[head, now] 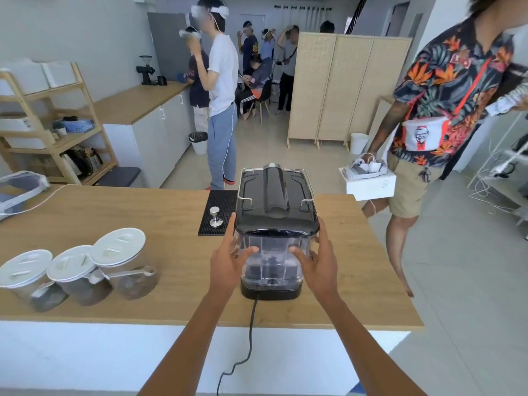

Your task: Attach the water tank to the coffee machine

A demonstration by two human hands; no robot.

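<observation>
bare counter (343, 270) right of coffee machine (275, 201); jars (77, 270), tamper (215, 217) crowd left

Wood counter (148, 212) w/ white front. On it: coffee machine (275, 201), black mat (220, 207) w/ tamper (215, 217), 3 lidded jars (77, 270) near left, headset (20, 192) far left.

coffee machine (275, 201) front hidden | power cord (250, 332) cut off at bottom edge
</observation>
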